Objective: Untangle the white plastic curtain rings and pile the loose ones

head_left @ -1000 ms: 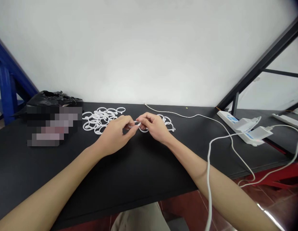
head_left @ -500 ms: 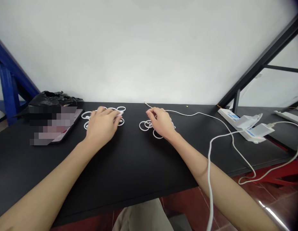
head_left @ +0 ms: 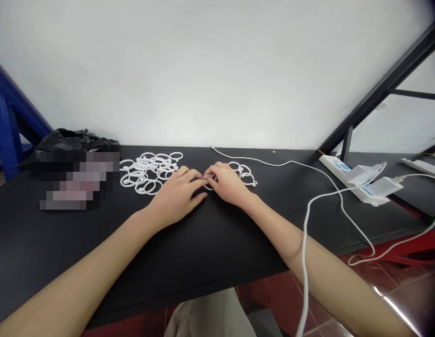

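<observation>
Near the middle of the black table, my right hand (head_left: 227, 183) is closed, with thumb and fingertips pinched on a white ring (head_left: 209, 188) that is mostly hidden. My left hand (head_left: 178, 196) meets it from the left, its fingertips touching at the same spot. The left thumb stands apart from the fingers, and nothing shows between them. A loose pile of white rings (head_left: 154, 187), each with a small tab, lies to the left, just beyond the left hand. A few more white rings (head_left: 246, 168) lie behind and right of my right hand.
A black plastic bag (head_left: 77, 139) and a blurred-out item (head_left: 77, 182) are at the left. A white cable (head_left: 293, 162) runs along the back and loops over my right forearm. White power strips (head_left: 338, 167) with plugged-in chargers (head_left: 382, 189) lie at the right. The wall (head_left: 217, 70) rises behind.
My left hand has come from over the ring pile to the right, meeting my right hand and uncovering the pile. My right hand has shifted slightly left.
</observation>
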`<state>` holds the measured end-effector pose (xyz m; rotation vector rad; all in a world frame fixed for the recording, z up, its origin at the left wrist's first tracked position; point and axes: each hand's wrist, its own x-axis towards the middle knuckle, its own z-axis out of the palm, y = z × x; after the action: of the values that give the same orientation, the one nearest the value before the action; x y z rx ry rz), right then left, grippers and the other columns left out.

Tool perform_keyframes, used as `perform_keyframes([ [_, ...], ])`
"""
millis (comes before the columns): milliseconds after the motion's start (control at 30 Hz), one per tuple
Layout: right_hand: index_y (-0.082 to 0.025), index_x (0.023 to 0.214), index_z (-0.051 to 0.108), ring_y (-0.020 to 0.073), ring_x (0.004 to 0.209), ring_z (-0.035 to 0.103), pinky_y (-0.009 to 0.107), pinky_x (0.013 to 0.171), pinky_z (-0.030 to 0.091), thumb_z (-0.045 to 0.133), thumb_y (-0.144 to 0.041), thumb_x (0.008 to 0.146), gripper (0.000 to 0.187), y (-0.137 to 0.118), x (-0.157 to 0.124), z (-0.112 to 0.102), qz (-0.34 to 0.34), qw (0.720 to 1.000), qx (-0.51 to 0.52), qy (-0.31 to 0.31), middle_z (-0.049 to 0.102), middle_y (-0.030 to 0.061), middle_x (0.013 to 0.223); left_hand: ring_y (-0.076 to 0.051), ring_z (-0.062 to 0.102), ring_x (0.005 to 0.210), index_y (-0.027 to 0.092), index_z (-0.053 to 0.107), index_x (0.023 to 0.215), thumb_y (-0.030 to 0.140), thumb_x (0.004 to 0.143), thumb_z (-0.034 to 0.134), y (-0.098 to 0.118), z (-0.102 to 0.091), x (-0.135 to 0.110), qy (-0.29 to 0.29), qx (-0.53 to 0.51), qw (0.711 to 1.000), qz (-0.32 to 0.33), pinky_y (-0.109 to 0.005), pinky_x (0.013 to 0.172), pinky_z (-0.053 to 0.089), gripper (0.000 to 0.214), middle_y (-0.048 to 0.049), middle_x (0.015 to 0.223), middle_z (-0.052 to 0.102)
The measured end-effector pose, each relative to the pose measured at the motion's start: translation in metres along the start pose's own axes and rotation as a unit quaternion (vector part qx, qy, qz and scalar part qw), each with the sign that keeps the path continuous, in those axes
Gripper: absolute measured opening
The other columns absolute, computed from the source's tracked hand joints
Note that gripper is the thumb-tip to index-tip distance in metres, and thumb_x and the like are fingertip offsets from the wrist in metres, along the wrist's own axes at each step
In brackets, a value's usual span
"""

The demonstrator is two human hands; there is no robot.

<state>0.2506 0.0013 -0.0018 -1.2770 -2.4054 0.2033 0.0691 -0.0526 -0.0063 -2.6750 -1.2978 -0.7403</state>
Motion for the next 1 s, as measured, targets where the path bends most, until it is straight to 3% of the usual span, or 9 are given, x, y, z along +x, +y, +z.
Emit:
perform_keyframes([
  [267, -0.016, 0.101, 0.069, 0.0154, 0.091, 0.061, 0.029, 0.088, 0.045, 0.053, -0.012, 0.093, 0.018, -0.002, 0.005, 0.001, -0.027, 0.994, 0.104, -0.011, 0.066, 0.0054, 0.097, -0.024, 0.048, 0.089, 0.017, 0.063, 0.091, 0.023, 0.097, 0.046, -0.003, 0.001, 0.003, -0.073, 0.003, 0.997, 0.000, -0.039, 0.082, 0.044, 0.020, -0.0073, 0.093, 0.063],
  [500, -0.018, 0.089, 0.072, 0.0143, 0.087, 0.061, 0.027, 0.083, 0.044, 0.061, -0.022, 0.091, 0.011, 0.005, 0.006, -0.002, -0.011, 0.991, 0.130, 0.009, 0.066, 0.0028, 0.090, -0.023, 0.048, 0.082, 0.017, 0.056, 0.088, 0.015, 0.098, 0.038, -0.007, -0.005, 0.000, -0.035, 0.004, 0.999, 0.007, -0.038, 0.075, 0.041, 0.021, -0.0069, 0.090, 0.060],
  [767, -0.017, 0.079, 0.075, 0.0128, 0.077, 0.060, 0.025, 0.078, 0.042, 0.051, -0.035, 0.098, 0.036, 0.006, 0.010, -0.001, 0.015, 0.991, 0.127, 0.034, 0.065, 0.0028, 0.079, -0.021, 0.046, 0.080, 0.018, 0.051, 0.084, 0.010, 0.095, 0.037, -0.007, -0.008, -0.001, -0.028, -0.019, 0.999, 0.010, -0.036, 0.074, 0.041, 0.019, -0.0049, 0.086, 0.057],
  [1000, -0.017, 0.063, 0.071, 0.0173, 0.069, 0.062, 0.030, 0.078, 0.042, 0.030, -0.061, 0.098, 0.069, 0.012, 0.009, -0.006, 0.091, 0.986, 0.131, 0.039, 0.068, 0.0061, 0.068, -0.022, 0.047, 0.080, 0.020, 0.051, 0.084, 0.012, 0.095, 0.033, -0.010, -0.013, -0.002, -0.004, -0.005, 1.000, 0.014, -0.036, 0.073, 0.042, 0.022, -0.0055, 0.085, 0.057],
])
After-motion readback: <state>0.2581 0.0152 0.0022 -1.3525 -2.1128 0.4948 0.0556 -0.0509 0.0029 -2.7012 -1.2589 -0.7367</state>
